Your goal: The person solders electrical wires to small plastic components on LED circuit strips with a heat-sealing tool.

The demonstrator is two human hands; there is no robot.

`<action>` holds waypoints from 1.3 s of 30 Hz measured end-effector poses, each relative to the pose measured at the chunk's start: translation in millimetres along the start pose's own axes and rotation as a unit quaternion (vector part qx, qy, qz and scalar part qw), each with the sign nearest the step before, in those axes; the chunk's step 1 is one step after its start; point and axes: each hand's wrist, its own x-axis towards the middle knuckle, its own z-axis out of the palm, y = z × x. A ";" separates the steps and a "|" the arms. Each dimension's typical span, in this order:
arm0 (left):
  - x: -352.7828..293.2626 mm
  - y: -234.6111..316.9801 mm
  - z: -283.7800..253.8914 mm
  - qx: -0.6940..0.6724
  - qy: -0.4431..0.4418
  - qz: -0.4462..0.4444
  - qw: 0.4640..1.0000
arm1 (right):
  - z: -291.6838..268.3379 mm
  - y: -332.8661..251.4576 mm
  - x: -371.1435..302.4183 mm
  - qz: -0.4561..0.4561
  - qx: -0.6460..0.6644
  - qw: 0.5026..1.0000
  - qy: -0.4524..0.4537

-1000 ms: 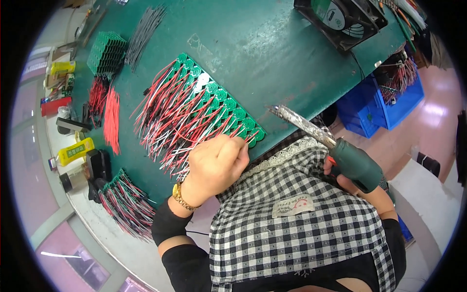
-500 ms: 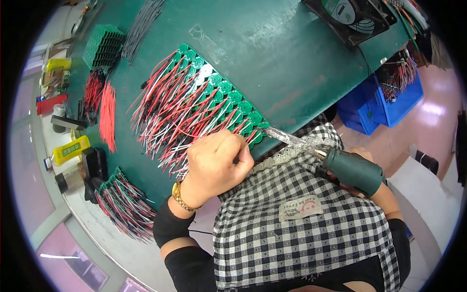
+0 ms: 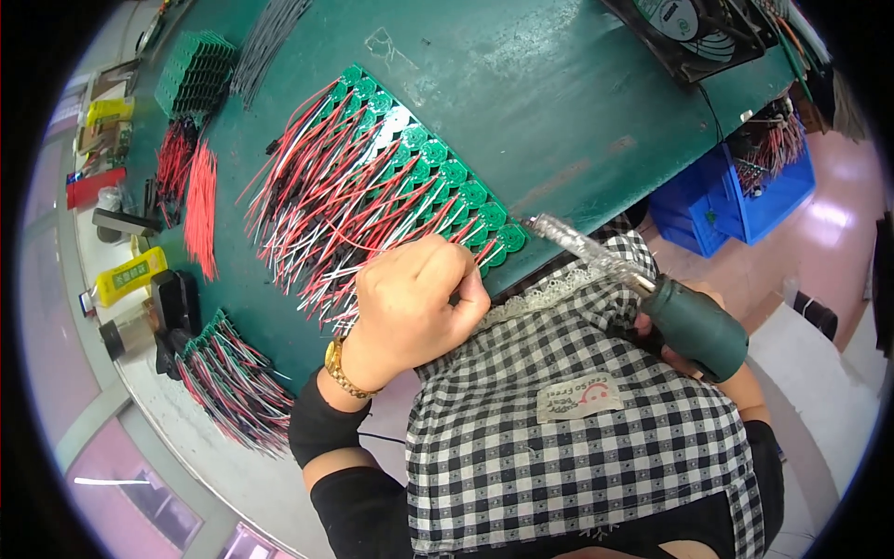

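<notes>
The row of small green circuit boards lies slantwise across the green tabletop, each board trailing thin red, white and green wires that fan out to the person's left. The left hand rests at the near end of the row, its fingers curled and pressed together over the wires there; whether they actually pinch one cannot be told, since the fingertips are hidden under the hand. The right hand is mostly covered by the dark green handle of a soldering iron, around which its grip is closed, and the metal tip points at the last board by the tabletop edge without clearly touching it.

The boards look light and stiff but joined in a thin strip, so they would likely snap or shift if pushed; holding them flat near the joint seems safest. The wires are soft, springy and tangle easily, best taken close to the bare ends. The iron should be held only by its handle.

Off to the left lie a loose bunch of red wires, a bundle of mixed wires, a stack of green boards and a yellow bottle. A fan sits at the far right, above a blue bin below the tabletop.
</notes>
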 end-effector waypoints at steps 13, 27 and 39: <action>-0.3 -1.1 -0.7 -0.009 -0.004 -0.010 1.000 | -3.8 -36.9 14.7 0.208 0.232 0.950 0.033; -1.6 1.9 -5.4 0.016 -0.014 0.001 1.000 | 6.7 -42.7 16.8 0.122 0.318 0.939 0.042; -25.5 21.6 -88.4 0.173 -0.094 -0.240 0.951 | 8.1 20.6 31.0 0.017 0.314 0.946 0.074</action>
